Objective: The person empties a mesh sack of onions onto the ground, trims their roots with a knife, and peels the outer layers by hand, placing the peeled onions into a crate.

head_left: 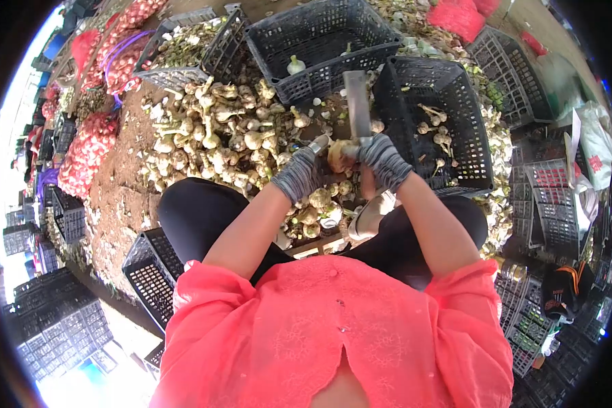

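Observation:
My left hand [299,173], in a grey striped glove with bare fingertips, is closed around a garlic bulb [338,156]. My right hand [385,161], gloved the same way, grips a broad-bladed knife [358,102], its blade pointing away from me and its brownish handle showing below the fist. Both hands meet in front of my knees, the bulb lying between them. Beneath and left of them spreads a heap of garlic bulbs [214,132], many with cut stems. Close by my right hand stands a black crate [402,115] with several small stemmed bulbs inside.
Straight ahead is another black crate [340,73] holding a few bulbs. A crate of trimmings [190,44] stands at the back left. Full red net sacks [90,153] line the left side. An empty-looking crate [149,275] leans beside my left knee; stacked crates [554,190] stand right.

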Available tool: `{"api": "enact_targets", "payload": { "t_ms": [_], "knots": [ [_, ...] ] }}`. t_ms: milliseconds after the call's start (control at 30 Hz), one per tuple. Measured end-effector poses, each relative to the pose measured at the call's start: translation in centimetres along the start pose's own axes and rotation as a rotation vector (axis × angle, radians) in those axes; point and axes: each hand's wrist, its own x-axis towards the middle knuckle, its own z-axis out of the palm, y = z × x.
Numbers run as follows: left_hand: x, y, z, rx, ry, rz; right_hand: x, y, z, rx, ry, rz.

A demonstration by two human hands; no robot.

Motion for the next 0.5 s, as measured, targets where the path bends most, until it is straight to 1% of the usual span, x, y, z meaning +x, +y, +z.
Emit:
{"api": "enact_targets", "payload": {
  "t_ms": [33,67,133,167,233,267,300,333,367,400,433,467,500],
  "knots": [
    [-1.3,0.3,0.1,0.098,-0.044,0.068,2.2,1.3,0.8,0.112,0.004,0.03],
    [-1.6,0.6,-0.7,0.238,-0.004,0.069,3.1,3.1,0.3,0.264,0.026,0.022],
    [-4.2,1.2,0.2,0.92,0.092,0.468,1.5,0.6,0.2,0.418,0.008,0.06],
    [-4.2,1.3,-0.3,1.395,0.194,0.846,1.6,0.4,0.2,0.352,-0.038,0.065],
    [-3.8,0.3,-0.1,0.999,-0.139,0.76,2.0,0.3,0.4,0.223,-0.128,0.08],
    [-3.5,-0.1,0.1,0.795,-0.292,0.71,2.1,0.5,0.8,0.235,-0.15,0.051],
    [-2.8,-0.3,-0.3,0.663,-0.248,0.615,2.3,0.6,1.2,0.248,-0.17,0.016],
    [-1.7,-0.4,-1.4,0.54,-0.262,0.584,2.1,-0.1,1.6,0.264,-0.186,-0.019],
    [-0.6,-0.6,-2.6,0.416,-0.276,0.547,1.4,-0.7,1.6,0.113,-0.094,-0.092],
    [0.0,-0.6,-3.0,0.288,-0.29,0.509,0.8,-0.9,1.8,-0.111,0.001,-0.196],
    [-0.1,-0.5,-3.0,0.354,-0.252,0.589,0.4,-0.9,2.0,-0.338,0.094,-0.298],
    [0.7,-0.4,-4.1,0.451,-0.156,0.547,-0.1,-1.0,2.2,-0.565,0.184,-0.399],
    [2.6,-0.8,-6.5,0.546,-0.056,0.502,-1.0,-2.0,2.8,-0.906,0.207,-0.45]
  ]
}}
